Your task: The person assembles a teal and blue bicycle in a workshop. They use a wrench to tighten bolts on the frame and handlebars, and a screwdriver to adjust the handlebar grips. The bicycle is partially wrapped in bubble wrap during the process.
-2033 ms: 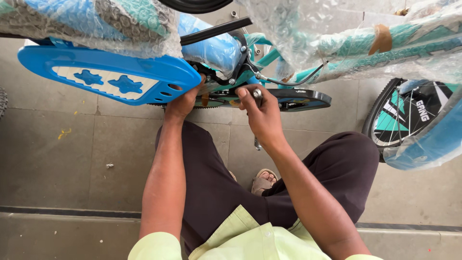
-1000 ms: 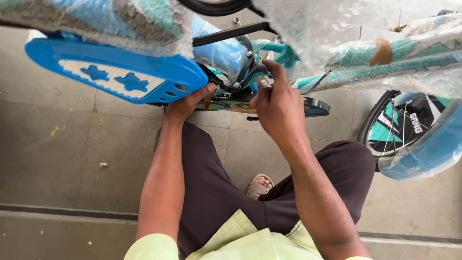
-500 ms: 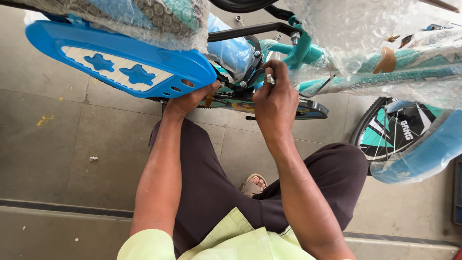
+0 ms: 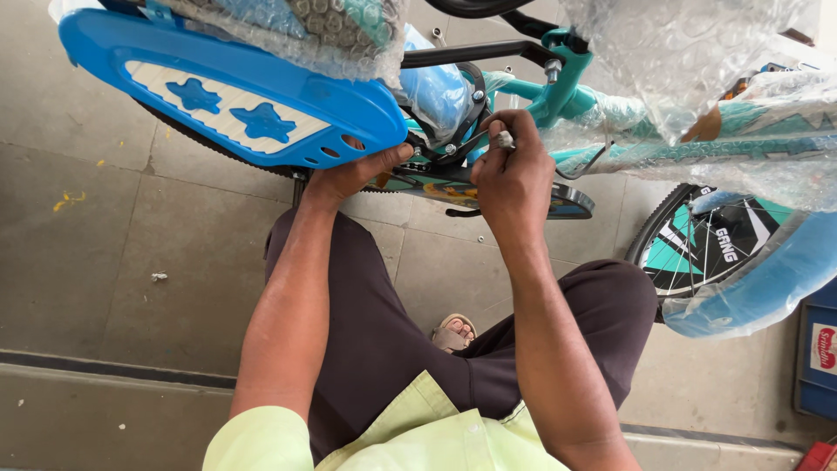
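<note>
A small teal bicycle frame (image 4: 567, 83), partly wrapped in bubble wrap (image 4: 689, 52), is in front of me. A blue plastic chain guard (image 4: 235, 96) with star cut-outs runs along its left side. My left hand (image 4: 353, 174) grips the guard's lower right end from beneath. My right hand (image 4: 514, 170) is closed around a slim metal tool (image 4: 504, 138), its tip held against the black bracket (image 4: 466, 109) near the frame's centre. My knees are under the bicycle.
A bicycle wheel (image 4: 706, 244) with a blue mudguard (image 4: 767, 288) stands at the right. A blue crate (image 4: 819, 349) sits at the right edge. One sandalled foot (image 4: 453, 331) rests on the grey tiled floor (image 4: 105, 244). A step edge (image 4: 113, 371) crosses below.
My right hand has risen from the lower chain area up to the black bracket with the tool. The left hand stays under the chain guard. The view has shifted right.
</note>
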